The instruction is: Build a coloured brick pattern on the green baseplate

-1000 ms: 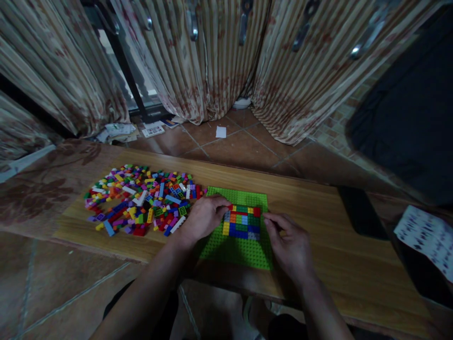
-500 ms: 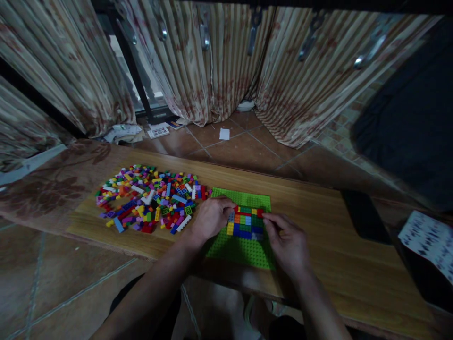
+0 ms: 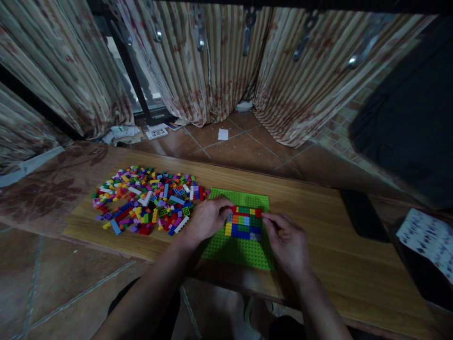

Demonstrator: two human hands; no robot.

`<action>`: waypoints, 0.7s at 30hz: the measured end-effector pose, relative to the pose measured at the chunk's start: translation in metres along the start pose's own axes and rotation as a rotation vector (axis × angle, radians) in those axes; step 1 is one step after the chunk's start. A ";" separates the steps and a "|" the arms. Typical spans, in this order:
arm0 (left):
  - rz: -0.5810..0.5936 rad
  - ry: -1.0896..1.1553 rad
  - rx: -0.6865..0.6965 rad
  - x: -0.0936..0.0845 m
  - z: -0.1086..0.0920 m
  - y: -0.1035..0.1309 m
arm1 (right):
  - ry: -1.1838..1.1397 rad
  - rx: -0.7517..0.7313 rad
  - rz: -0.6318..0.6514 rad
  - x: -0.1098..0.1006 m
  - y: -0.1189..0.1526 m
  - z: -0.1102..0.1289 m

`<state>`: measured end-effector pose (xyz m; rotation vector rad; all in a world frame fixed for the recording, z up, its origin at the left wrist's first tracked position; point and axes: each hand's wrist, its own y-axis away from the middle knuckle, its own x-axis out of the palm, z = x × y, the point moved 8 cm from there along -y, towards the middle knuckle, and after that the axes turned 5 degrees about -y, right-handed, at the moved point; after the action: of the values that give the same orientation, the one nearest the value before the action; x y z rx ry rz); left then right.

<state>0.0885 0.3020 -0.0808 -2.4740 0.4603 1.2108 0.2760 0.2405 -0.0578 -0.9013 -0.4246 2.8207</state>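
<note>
A green studded baseplate [image 3: 237,257] lies on the wooden board, and a flat patch of coloured building bricks [image 3: 242,227] is set on its middle. At the patch's upper left corner, my left hand [image 3: 208,218] has its thumb and forefinger closed on a red brick [image 3: 234,208]. My right hand [image 3: 288,241] pinches at another red brick [image 3: 258,213] on the upper right corner, its fingertips at the brick's right side. Both red bricks are partly covered by fingers.
A wide heap of loose bricks [image 3: 145,200] spreads over the left of the wooden board [image 3: 311,212]. On the right lie a black phone-like slab [image 3: 364,215] and a patterned white sheet [image 3: 426,241]. Striped curtains [image 3: 212,66] hang beyond the tiled floor.
The view has shifted slightly. Both hands stay at the two upper corners of the brick patch, with no clear change in the bricks.
</note>
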 end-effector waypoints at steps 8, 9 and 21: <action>0.009 0.044 0.003 -0.004 0.001 0.002 | 0.002 -0.005 -0.001 -0.001 0.000 0.002; -0.001 0.047 -0.002 -0.006 0.001 0.002 | 0.003 -0.002 0.002 -0.001 0.001 0.001; -0.048 0.038 -0.005 -0.004 0.002 0.002 | 0.029 -0.020 0.000 0.001 0.000 0.001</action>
<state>0.0839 0.3022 -0.0787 -2.5016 0.4063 1.1498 0.2750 0.2403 -0.0575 -0.9447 -0.4502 2.8051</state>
